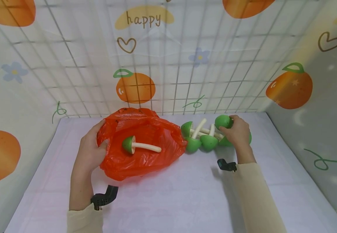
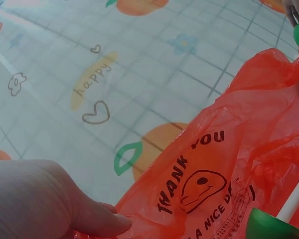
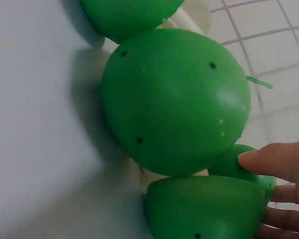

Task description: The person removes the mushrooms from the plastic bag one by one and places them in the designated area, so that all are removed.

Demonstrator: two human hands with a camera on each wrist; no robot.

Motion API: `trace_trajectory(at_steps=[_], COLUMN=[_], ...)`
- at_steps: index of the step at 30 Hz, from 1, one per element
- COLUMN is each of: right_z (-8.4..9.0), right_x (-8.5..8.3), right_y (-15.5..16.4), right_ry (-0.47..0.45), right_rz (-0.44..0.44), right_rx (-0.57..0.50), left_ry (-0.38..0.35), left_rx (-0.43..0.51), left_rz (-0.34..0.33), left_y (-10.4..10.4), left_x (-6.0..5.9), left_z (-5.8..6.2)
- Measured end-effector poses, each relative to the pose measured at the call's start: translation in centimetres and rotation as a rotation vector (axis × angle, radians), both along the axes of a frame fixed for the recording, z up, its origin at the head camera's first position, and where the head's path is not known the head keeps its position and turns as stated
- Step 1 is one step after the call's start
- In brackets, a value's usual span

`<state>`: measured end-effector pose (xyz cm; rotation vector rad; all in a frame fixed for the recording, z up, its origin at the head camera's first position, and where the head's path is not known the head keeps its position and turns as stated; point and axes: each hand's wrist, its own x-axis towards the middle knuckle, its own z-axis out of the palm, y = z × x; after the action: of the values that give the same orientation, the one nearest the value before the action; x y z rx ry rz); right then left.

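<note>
My left hand grips the left edge of a red plastic bag, thumb on the near side. On the bag lies a toy mushroom with a green cap and white stem pointing right. To the right, my right hand pinches the green cap of another toy mushroom at the back of a pile. In the right wrist view, the thumb presses on that cap, partly hidden behind nearer caps. The left wrist view shows black "THANK YOU" print on the bag.
Several more green-capped mushrooms lie heaped between the bag and my right hand, some stems pointing up. A pale cloth covers the table. Behind it stands a grid wall under a sheet printed with oranges; sheeted walls flank both sides.
</note>
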<state>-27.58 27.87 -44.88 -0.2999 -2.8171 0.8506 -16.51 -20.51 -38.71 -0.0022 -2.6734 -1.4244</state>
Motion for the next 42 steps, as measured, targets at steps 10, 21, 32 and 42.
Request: trace_trajectory(at_steps=[10, 21, 32, 42], right_z=[-0.1, -1.3, -0.9, -0.6], right_x=[-0.8, -0.8, -0.2, 0.4], right_y=[-0.7, -0.6, -1.1, -1.4], right_ry=[-0.020, -0.044, 0.011, 0.026], right_rz=[0.001, 0.030, 0.000, -0.010], right_rx=[0.078, 0.067, 0.023, 0.034], left_ry=[0.002, 0.000, -0.002, 0.014], left_rx=[0.004, 0.001, 0.000, -0.001], left_rz=[-0.003, 0.001, 0.004, 0.001], left_y=[0.0, -0.1, -0.1, 0.0], left_x=[0.0, 0.1, 0.0, -0.1], left_z=[0.0, -0.2, 0.0, 0.0])
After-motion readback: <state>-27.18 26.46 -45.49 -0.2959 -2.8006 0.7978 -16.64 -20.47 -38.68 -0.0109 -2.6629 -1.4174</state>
